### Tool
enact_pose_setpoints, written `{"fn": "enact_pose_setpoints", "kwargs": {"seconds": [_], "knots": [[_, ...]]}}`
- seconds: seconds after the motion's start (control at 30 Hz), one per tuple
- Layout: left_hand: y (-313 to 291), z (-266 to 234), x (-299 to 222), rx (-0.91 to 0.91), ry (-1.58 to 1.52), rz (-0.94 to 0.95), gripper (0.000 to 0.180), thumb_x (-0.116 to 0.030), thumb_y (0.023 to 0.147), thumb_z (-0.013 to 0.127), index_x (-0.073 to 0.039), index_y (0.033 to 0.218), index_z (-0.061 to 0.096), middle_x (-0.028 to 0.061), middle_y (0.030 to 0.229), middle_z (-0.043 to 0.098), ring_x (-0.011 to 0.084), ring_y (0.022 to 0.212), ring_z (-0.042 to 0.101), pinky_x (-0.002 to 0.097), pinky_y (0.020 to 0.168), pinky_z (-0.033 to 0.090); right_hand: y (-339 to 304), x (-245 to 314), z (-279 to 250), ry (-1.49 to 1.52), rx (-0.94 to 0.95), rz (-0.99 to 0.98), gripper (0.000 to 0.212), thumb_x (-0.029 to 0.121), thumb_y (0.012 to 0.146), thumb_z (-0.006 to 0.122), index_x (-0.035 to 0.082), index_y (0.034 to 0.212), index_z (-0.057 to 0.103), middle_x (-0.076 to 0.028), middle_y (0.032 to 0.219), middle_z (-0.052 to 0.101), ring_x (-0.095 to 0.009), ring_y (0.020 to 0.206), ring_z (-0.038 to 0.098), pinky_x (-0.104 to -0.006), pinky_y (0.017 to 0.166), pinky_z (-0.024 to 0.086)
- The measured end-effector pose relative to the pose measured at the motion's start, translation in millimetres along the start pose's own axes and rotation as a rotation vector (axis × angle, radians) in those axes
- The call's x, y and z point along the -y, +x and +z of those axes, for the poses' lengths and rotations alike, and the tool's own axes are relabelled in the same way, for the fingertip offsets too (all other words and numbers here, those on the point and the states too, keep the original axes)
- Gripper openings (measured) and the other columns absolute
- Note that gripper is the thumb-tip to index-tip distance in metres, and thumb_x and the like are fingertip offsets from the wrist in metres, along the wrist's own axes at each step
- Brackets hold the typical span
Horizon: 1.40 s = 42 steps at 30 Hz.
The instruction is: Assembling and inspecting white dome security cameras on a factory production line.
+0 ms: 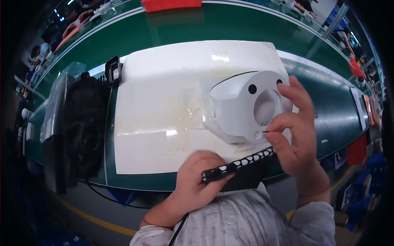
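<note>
The right hand [301, 131] is covering part of the white housing [230, 110] and pinching a dark sliver [265, 131] too small to identify; the left hand [199, 174] is hiding some of the dotted black sheet [241, 164]; the top edge is cutting off a red bin [171, 4]; distant people [40, 55] are appearing blurred.

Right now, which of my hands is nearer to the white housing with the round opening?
Right. Your right hand reaches over the right side of the white housing, contact unclear; your left hand is farther off, toward its lower left, holding the black-and-white strip.
</note>
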<state>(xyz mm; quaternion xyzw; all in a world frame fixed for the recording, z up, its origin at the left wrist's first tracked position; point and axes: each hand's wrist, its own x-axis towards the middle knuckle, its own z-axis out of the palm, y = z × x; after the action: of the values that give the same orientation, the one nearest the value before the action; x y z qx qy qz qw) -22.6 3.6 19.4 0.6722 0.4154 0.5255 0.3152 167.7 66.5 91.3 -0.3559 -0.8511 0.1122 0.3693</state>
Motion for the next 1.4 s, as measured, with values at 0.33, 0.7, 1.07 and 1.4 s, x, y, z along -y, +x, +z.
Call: {"fn": "enact_pose_setpoints", "kwargs": {"seconds": [0.33,0.7,1.07,1.4], "knots": [[9,13,4,0.065,0.075,0.037,0.029,0.006,0.061,0.066,-0.002,0.085,0.052,0.0267,0.132,0.025,0.0219,0.088,0.059,0.0299,0.072,0.048,-12,9,2,-0.477,0.108,-0.111,0.008,0.016,0.077,0.056,0.008,0.078,0.057,-0.016,0.125,0.039,-0.037,0.121,0.028,-0.0441,0.097,0.020],[12,18,6,-0.037,0.037,0.070,0.016,-0.001,0.063,0.066,0.000,0.076,0.056,0.0241,0.129,0.032,0.0255,0.071,0.060,0.0291,0.061,0.047,-17,-4,13,-0.103,-0.082,-0.125,0.015,0.006,0.064,0.064,0.010,0.078,0.059,-0.010,0.112,0.050,-0.033,0.115,0.036,-0.0396,0.089,0.031],[13,12,2,0.099,0.072,0.035,0.028,0.004,0.064,0.065,-0.001,0.089,0.053,0.0294,0.132,0.020,0.0237,0.089,0.059,0.0296,0.077,0.045,-7,4,2,-0.081,0.098,0.021,0.008,0.004,0.065,0.062,0.007,0.072,0.059,-0.013,0.115,0.049,-0.034,0.118,0.032,-0.0386,0.092,0.026],[12,15,3,0.099,0.077,0.013,0.028,0.006,0.064,0.064,-0.002,0.089,0.054,0.0296,0.133,0.020,0.0218,0.085,0.060,0.0288,0.076,0.045,-4,6,7,-0.143,-0.012,0.022,0.003,0.004,0.067,0.061,0.005,0.069,0.060,-0.015,0.119,0.048,-0.034,0.119,0.032,-0.0377,0.094,0.023]]}}
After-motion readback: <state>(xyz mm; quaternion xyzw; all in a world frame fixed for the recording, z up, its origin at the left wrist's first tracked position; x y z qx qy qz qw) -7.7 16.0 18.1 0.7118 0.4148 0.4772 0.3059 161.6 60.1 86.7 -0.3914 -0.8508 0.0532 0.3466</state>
